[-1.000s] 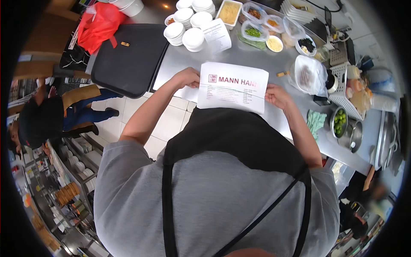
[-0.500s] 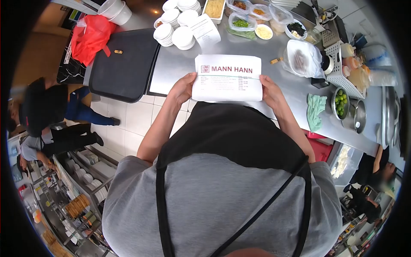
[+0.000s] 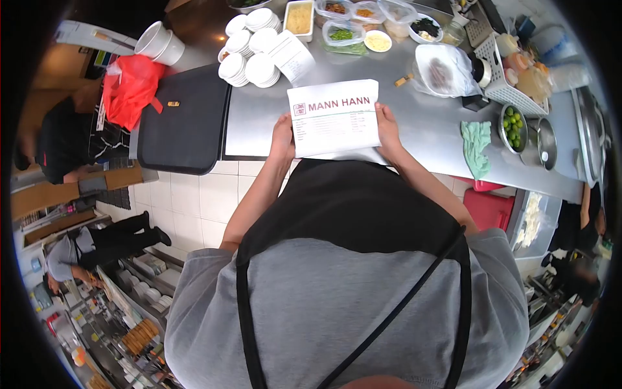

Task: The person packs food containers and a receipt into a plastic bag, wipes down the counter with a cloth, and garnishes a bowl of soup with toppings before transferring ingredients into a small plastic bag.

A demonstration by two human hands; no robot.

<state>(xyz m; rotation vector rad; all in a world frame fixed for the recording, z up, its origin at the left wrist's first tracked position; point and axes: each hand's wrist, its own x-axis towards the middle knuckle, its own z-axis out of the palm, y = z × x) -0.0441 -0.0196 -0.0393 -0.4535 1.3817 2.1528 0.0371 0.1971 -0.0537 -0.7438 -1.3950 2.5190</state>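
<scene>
A white sheet with red "MANN HANN" print and rows of small text is spread between my hands, over the front edge of the steel counter. My left hand grips its left side. On the right side, my right hand pinches it, thumb near the top corner. Just beyond the sheet, a slip of paper leans against stacks of white lidded cups.
A black tray and a red bag lie at the left. Food containers line the back. At the right are a green cloth, a bowl of limes and a white basket. Other people stand at both sides.
The view has shifted and turned. The sheet, earlier bowed between my hands, now looks flatter and slightly tilted, and my hands are closer together. People at the left have moved.
</scene>
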